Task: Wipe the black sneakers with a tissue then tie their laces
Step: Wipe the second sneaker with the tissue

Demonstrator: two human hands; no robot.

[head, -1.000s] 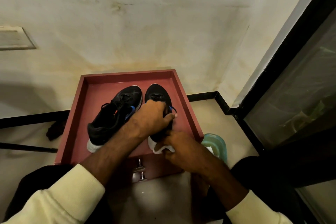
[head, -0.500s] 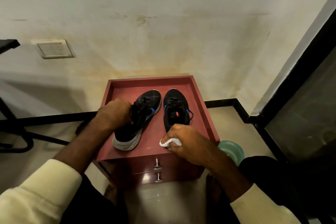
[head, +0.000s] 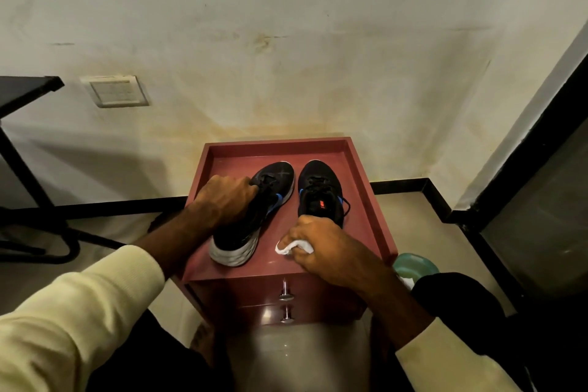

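Observation:
Two black sneakers with blue accents stand on a dark red cabinet top (head: 366, 200), toes toward the wall. My left hand (head: 222, 200) grips the left sneaker (head: 254, 223) at its collar; the sneaker is tipped on its side so its grey-white heel sole faces me. The right sneaker (head: 319, 191) stands upright with loose laces. My right hand (head: 321, 242) holds a crumpled white tissue (head: 291, 247) just in front of the right sneaker's heel, which it hides.
The cabinet has raised rims on three sides and two drawers with metal knobs (head: 285, 296). A pale green bowl (head: 413, 266) sits on the floor at its right. A black frame (head: 31, 200) stands at the left, a dark doorway (head: 541, 200) at the right.
My left hand left the right sneaker and took hold of the left one, tipping it. My right hand drew the tissue back from the right sneaker's heel.

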